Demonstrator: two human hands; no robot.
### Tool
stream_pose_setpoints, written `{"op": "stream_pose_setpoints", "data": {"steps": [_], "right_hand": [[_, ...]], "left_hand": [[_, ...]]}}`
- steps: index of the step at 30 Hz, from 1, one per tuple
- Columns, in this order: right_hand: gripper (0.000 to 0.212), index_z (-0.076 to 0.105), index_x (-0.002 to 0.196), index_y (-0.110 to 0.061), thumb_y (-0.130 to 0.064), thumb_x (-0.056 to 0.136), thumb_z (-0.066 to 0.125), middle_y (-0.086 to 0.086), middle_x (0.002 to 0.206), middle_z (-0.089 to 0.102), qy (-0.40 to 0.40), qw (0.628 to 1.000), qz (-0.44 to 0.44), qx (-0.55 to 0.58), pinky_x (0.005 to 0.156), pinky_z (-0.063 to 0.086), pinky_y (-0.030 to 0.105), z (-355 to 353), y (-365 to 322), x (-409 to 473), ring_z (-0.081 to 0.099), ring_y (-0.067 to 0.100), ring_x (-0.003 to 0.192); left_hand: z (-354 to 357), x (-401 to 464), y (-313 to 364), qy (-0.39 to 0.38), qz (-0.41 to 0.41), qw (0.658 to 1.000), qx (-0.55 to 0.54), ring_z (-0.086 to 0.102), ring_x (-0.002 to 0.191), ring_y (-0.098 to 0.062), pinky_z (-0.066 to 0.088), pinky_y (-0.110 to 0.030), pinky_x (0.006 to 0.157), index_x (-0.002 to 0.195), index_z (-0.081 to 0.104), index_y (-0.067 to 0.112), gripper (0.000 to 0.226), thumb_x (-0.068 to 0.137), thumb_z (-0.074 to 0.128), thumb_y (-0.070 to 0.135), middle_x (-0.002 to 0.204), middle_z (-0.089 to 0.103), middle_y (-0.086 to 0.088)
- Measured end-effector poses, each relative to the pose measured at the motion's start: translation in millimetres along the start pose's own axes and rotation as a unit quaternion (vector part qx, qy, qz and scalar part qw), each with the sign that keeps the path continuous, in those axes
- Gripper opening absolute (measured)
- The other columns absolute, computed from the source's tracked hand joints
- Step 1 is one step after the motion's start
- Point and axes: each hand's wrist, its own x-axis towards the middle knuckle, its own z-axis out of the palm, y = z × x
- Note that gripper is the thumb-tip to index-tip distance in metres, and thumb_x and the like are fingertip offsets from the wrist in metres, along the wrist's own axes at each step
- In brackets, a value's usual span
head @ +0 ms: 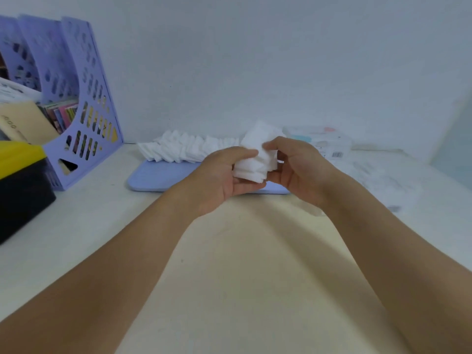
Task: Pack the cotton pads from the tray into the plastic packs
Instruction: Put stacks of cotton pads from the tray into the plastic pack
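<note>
A stack of white cotton pads [255, 159] is held between both hands above the front of the lilac tray [163, 177]. My left hand [222, 175] cups the stack from below and the left, thumb on top. My right hand [293, 167] grips it from the right. More cotton pads [186, 149] lie in a long leaning row along the tray's back edge. Clear plastic packs [378, 180] lie flat on the table to the right of the tray, hard to make out.
A lilac perforated file rack [84, 103] with books stands at the back left. A black and yellow box [23, 185] sits at the left edge. A white printed packet [321, 141] lies behind the tray on the right, by the wall.
</note>
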Motion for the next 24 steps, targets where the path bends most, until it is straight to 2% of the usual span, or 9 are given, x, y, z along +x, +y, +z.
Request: {"op": "stream_pose_setpoints", "data": {"steps": [3,5,7,9,12,15,16,20,24], "right_hand": [[0.022,0.068,0.111,0.001,-0.006,0.092,0.060,0.017,0.103,0.074,0.029,0.998,-0.017,-0.044,0.078,0.062,0.036,-10,-2,-4,0.071,0.026,0.089],[0.028,0.066,0.118,0.002,-0.011,0.093,0.063,0.018,0.112,0.073,0.038,0.996,-0.027,-0.079,0.084,0.062,0.037,-12,3,-6,0.073,0.027,0.096],[0.029,0.069,0.119,-0.003,-0.017,0.093,0.067,0.014,0.111,0.075,0.029,0.989,-0.044,-0.137,0.089,0.061,0.042,-17,6,-8,0.073,0.027,0.102],[0.027,0.072,0.115,-0.007,-0.019,0.091,0.072,0.010,0.107,0.077,0.033,0.980,-0.073,-0.182,0.086,0.061,0.040,-22,6,-9,0.074,0.026,0.100],[0.025,0.075,0.107,-0.007,-0.023,0.089,0.076,0.007,0.102,0.078,0.071,0.975,-0.093,-0.190,0.076,0.059,0.032,-30,4,-7,0.075,0.020,0.094],[0.028,0.075,0.108,-0.009,-0.029,0.088,0.076,0.007,0.108,0.077,0.081,0.985,-0.062,-0.142,0.090,0.053,0.039,-37,1,-6,0.072,0.027,0.104],[0.028,0.075,0.107,-0.009,-0.030,0.089,0.076,0.007,0.107,0.077,0.081,0.988,-0.053,-0.119,0.088,0.052,0.039,-40,-1,-6,0.071,0.027,0.100],[0.014,0.073,0.094,-0.015,-0.029,0.092,0.072,0.001,0.081,0.063,0.038,0.999,-0.022,-0.027,0.059,0.042,0.024,-42,-5,-8,0.055,0.014,0.070],[0.027,0.070,0.108,-0.007,-0.029,0.092,0.070,0.004,0.083,0.063,-0.005,0.996,0.009,-0.087,0.051,0.041,0.021,-41,-1,-10,0.055,0.013,0.066]], "left_hand": [[5,4,-9,-0.022,0.032,0.999,0.005,0.065,0.119,-0.036,0.060,-0.038,0.089,0.134,0.055,-0.001,0.037,0.097,0.053,-0.002,0.131,0.064,-0.024],[5,7,-15,-0.030,0.047,0.998,0.016,0.066,0.117,-0.036,0.060,-0.037,0.089,0.134,0.054,0.001,0.041,0.095,0.056,-0.008,0.130,0.064,-0.023],[7,10,-22,-0.043,0.055,0.997,0.036,0.067,0.116,-0.036,0.059,-0.037,0.090,0.135,0.054,0.001,0.045,0.092,0.058,-0.012,0.130,0.064,-0.022],[11,12,-23,-0.042,0.063,0.996,0.054,0.068,0.114,-0.035,0.059,-0.037,0.091,0.136,0.053,0.002,0.048,0.091,0.060,-0.014,0.128,0.066,-0.023],[15,12,-28,-0.039,0.060,0.996,0.052,0.069,0.112,-0.034,0.059,-0.037,0.092,0.136,0.051,0.002,0.053,0.088,0.062,-0.017,0.126,0.066,-0.023],[13,12,-35,-0.036,0.041,0.998,0.040,0.069,0.112,-0.034,0.058,-0.038,0.094,0.136,0.051,0.003,0.053,0.088,0.060,-0.019,0.126,0.067,-0.020],[11,13,-36,-0.033,0.035,0.998,0.032,0.069,0.111,-0.033,0.058,-0.038,0.094,0.135,0.052,0.003,0.051,0.089,0.057,-0.019,0.126,0.068,-0.021],[12,15,-37,-0.019,0.010,1.000,-0.022,0.069,0.113,-0.033,0.058,-0.037,0.093,0.135,0.052,-0.001,0.041,0.097,0.046,-0.016,0.127,0.066,-0.024],[18,14,-31,-0.022,-0.014,0.994,-0.102,0.068,0.114,-0.036,0.057,-0.042,0.095,0.134,0.053,-0.005,0.037,0.101,0.038,-0.010,0.125,0.067,-0.025]]}}
